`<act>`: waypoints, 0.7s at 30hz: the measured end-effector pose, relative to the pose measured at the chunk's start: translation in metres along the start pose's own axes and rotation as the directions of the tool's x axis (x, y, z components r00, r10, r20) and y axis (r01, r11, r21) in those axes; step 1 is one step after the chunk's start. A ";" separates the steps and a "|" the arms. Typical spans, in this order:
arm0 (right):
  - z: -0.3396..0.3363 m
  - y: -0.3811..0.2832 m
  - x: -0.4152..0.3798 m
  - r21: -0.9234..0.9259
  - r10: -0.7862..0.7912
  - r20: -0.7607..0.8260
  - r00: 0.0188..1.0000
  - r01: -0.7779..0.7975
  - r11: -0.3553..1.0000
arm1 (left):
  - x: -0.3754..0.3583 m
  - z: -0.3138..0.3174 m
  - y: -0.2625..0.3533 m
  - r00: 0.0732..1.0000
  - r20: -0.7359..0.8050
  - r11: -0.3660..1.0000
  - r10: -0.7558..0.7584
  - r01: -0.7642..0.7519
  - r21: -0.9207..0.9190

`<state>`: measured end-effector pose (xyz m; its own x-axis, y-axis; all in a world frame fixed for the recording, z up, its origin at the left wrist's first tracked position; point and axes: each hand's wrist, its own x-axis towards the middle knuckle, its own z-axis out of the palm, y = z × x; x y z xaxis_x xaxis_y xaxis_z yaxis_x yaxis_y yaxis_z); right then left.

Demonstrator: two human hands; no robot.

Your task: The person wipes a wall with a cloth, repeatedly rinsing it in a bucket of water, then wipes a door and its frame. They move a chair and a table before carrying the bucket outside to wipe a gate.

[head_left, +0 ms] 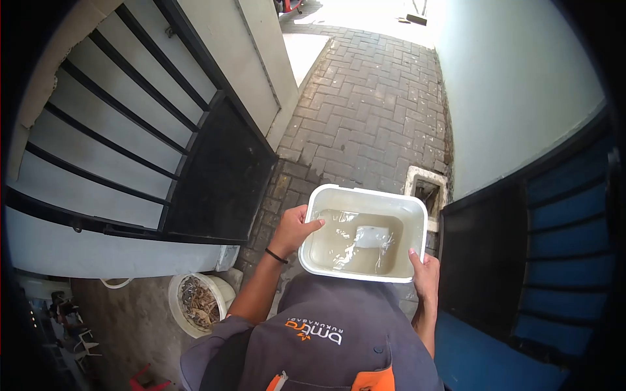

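A white rectangular plastic basin (pixel 313 260) is held level in front of my body. Murky water (pixel 339 244) fills part of it, with bright glints on the surface and a pale rectangular patch near the middle. My left hand (pixel 293 229) grips the basin's left end, thumb over the rim and fingers hidden beneath. At the lower right corner my right hand (pixel 425 274) is closed on the rim, its thumb on the inner side. A dark band circles my left wrist.
Paving bricks (pixel 372 98) run ahead between two walls. An open drain with a white frame (pixel 411 179) lies just beyond the basin's right end. Black barred gates stand left (pixel 215 169) and right (pixel 486 254). A white bucket of dry debris (pixel 225 293) is at lower left.
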<state>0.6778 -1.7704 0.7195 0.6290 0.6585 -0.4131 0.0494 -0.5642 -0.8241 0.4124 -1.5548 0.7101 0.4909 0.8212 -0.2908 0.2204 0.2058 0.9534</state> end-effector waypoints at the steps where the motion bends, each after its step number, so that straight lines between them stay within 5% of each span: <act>1: -0.005 -0.014 0.028 -0.040 -0.023 0.031 0.999 0.024 0.999 | 0.017 0.003 0.006 0.999 -0.044 0.995 -0.031 0.027 -0.094; 5: -0.055 -0.075 0.137 -0.121 -0.105 0.175 0.979 0.127 0.984 | 0.073 0.052 0.047 0.973 -0.209 0.955 -0.101 0.036 -0.295; 8: -0.064 -0.123 0.216 -0.177 -0.162 0.278 0.947 0.216 0.960 | 0.124 0.062 0.055 0.934 -0.339 0.980 -0.109 0.044 -0.194; 9: -0.066 -0.138 0.238 -0.178 -0.189 0.293 0.937 0.248 0.952 | 0.139 0.063 0.058 0.910 -0.409 0.996 -0.068 0.087 0.029; 12: -0.063 -0.164 0.316 -0.164 -0.254 0.340 0.905 0.323 0.932 | 0.194 0.075 0.063 0.847 -0.523 0.993 0.095 -0.040 0.115; 13: -0.062 -0.173 0.338 -0.176 -0.251 0.364 0.897 0.331 0.927 | 0.212 0.076 0.074 0.884 -0.424 0.962 -0.198 0.092 -0.257; 15: -0.049 -0.203 0.376 -0.142 -0.257 0.381 0.888 0.330 0.933 | 0.260 0.071 0.074 0.875 -0.397 0.898 -0.279 0.092 -0.430; 18: -0.030 -0.220 0.455 -0.140 -0.266 0.359 0.895 0.334 0.932 | 0.337 0.067 0.057 0.874 -0.398 0.855 -0.278 0.036 -0.517; 21: -0.027 -0.269 0.510 -0.429 -0.279 0.375 0.884 0.433 0.793 | 0.407 0.052 0.088 0.887 -0.394 0.829 -0.240 -0.024 -0.559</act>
<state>1.0061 -1.2966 0.7413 0.2513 0.9264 -0.2803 0.6441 -0.3762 -0.6661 0.6752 -1.2301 0.6716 0.0509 0.8889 -0.4552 -0.3002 0.4483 0.8420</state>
